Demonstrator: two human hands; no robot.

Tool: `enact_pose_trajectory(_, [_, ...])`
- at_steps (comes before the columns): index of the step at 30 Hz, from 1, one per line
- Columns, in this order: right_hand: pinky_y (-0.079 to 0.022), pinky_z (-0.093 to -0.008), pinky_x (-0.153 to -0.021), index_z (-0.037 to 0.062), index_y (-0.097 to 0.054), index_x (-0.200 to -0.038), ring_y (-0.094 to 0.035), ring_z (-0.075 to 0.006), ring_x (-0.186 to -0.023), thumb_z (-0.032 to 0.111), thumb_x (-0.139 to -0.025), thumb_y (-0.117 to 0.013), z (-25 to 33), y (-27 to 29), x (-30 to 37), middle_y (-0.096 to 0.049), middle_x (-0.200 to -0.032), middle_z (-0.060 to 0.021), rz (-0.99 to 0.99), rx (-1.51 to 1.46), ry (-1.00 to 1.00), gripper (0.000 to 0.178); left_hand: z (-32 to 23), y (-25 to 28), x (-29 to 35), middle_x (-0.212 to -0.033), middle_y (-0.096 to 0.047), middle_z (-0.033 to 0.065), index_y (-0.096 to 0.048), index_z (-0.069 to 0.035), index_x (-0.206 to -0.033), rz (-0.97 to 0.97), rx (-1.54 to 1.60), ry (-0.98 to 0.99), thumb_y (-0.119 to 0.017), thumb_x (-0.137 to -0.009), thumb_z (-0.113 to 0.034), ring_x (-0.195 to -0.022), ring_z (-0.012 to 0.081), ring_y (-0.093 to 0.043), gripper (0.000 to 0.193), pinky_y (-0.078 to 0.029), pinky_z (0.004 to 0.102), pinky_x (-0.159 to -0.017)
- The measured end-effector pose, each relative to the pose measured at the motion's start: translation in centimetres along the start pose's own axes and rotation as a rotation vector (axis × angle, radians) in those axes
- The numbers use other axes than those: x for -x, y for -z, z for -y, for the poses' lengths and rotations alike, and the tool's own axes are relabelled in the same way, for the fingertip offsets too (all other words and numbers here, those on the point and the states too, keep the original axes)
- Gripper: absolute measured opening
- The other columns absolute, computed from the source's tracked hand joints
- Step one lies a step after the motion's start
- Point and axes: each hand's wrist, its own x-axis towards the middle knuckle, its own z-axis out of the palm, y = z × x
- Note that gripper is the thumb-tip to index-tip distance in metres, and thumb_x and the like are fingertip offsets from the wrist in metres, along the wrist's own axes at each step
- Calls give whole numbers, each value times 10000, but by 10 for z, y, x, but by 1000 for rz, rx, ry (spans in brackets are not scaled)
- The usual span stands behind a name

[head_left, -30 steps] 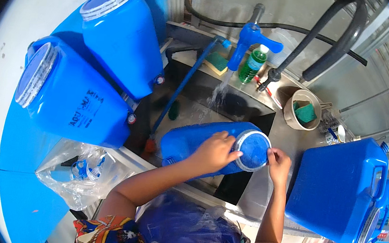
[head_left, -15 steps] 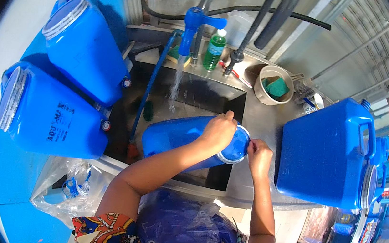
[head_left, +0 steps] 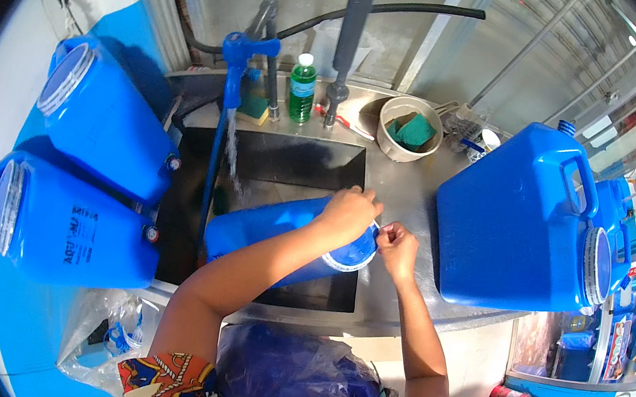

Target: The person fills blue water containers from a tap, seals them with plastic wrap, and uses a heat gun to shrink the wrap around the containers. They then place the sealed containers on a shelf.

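A blue plastic water jug (head_left: 285,214) lies tilted on its side in the sink, its round blue cap (head_left: 360,246) ringed by a whitish band (head_left: 348,264) and facing right. My left hand (head_left: 347,216) comes across the jug, fingers closed at the upper edge of that cap. Close beside it, my right hand (head_left: 397,248) pinches at the right edge of the band. A small pale strip shows between the fingertips of both hands. Water runs from the blue faucet (head_left: 235,71) into the sink, behind the jug's left part.
Two blue jugs (head_left: 107,120) with spigots stand at the left. Another large blue jug (head_left: 515,221) is on the steel counter (head_left: 394,286) at right. Behind the sink (head_left: 291,156) are a green liquid bottle (head_left: 301,91), a sponge (head_left: 253,109) and a beige pot (head_left: 398,149) with scouring pads.
My view has shifted, so the sink and jugs sit further left in the picture. Both hands stay at the cap's edge, now closer together, the right one moved up along the band.
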Motion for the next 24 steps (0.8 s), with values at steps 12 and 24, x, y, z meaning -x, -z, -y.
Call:
enact_pose_trajectory(12, [-515,-395,-642,-8,-663,-826,-659,-355,-727,18,-772,-684,39,30,4,-654,-787,-198,201,142,273,63,1,-7,14,-815,-513,87,-566,-63,-786,-29,53,-319,-566,-765,-132,-761,285,-602,72,-503,409,-696])
enact_pose_trajectory(24, [-511,-452,-666,16,-651,-940,-627,-407,-726,96,-816,-669,26,29,-50,-627,-815,-205,56,244,274,149,-16,-9,36,-827,-543,122,-570,-34,-811,253,330,-286,-622,-825,-177,-775,317,-625,153,-518,420,-678])
